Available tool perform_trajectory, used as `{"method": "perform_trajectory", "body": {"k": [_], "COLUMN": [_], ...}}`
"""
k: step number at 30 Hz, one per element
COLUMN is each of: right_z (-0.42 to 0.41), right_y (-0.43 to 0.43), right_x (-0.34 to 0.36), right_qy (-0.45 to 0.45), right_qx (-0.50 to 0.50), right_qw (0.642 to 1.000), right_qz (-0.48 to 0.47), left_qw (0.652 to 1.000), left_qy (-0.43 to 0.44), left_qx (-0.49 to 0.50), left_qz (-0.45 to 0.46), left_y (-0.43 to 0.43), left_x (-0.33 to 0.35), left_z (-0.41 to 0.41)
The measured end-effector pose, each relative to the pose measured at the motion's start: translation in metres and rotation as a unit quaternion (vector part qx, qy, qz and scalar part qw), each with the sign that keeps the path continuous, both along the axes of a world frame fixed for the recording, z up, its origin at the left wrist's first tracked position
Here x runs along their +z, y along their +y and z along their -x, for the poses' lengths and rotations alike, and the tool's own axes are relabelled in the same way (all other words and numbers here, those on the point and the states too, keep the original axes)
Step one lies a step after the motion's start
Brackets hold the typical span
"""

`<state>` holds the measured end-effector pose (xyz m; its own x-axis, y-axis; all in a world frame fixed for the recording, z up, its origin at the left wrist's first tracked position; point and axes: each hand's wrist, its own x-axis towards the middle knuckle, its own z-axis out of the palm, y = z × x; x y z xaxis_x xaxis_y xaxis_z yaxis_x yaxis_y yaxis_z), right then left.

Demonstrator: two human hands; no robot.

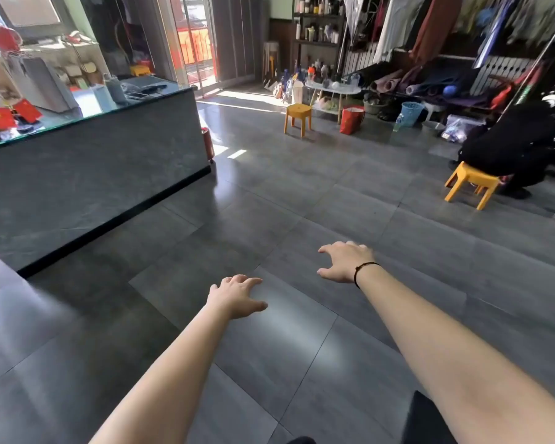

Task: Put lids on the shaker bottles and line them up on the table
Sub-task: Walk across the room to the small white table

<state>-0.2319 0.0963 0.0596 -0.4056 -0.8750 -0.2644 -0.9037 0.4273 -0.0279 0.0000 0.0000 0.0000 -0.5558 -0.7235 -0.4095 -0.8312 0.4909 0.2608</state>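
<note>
My left hand and my right hand are both stretched out in front of me over the grey tiled floor, fingers spread, holding nothing. A black cord sits on my right wrist. Far off, across the room, a small white table carries several bottles, and more bottles stand on the floor beside it. They are too small and blurred to tell whether any has a lid. Two pale bottles stand on the glass counter at the left.
A long grey counter with a glass top runs along the left. Yellow stools stand on the floor; a person in black sits on the right one. A red bag, a blue basket and clothes racks line the far wall.
</note>
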Motion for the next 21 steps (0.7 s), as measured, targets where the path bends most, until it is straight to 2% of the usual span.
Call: {"method": "perform_trajectory", "body": {"k": [14,21], "right_z": [0.073,0.122], "right_y": [-0.048,-0.117], "right_x": [-0.020,-0.039], "right_qy": [-0.030,-0.066], "right_qx": [0.022,0.003], "right_qw": [0.999,0.998], "right_qz": [-0.014,-0.018], "left_qw": [1.000,0.999], "left_qy": [-0.018,-0.036], "left_qx": [0.002,0.013], "left_qz": [-0.007,-0.032], "left_y": [-0.035,-0.110], "left_x": [-0.008,-0.028], "left_z": [0.076,0.126]}}
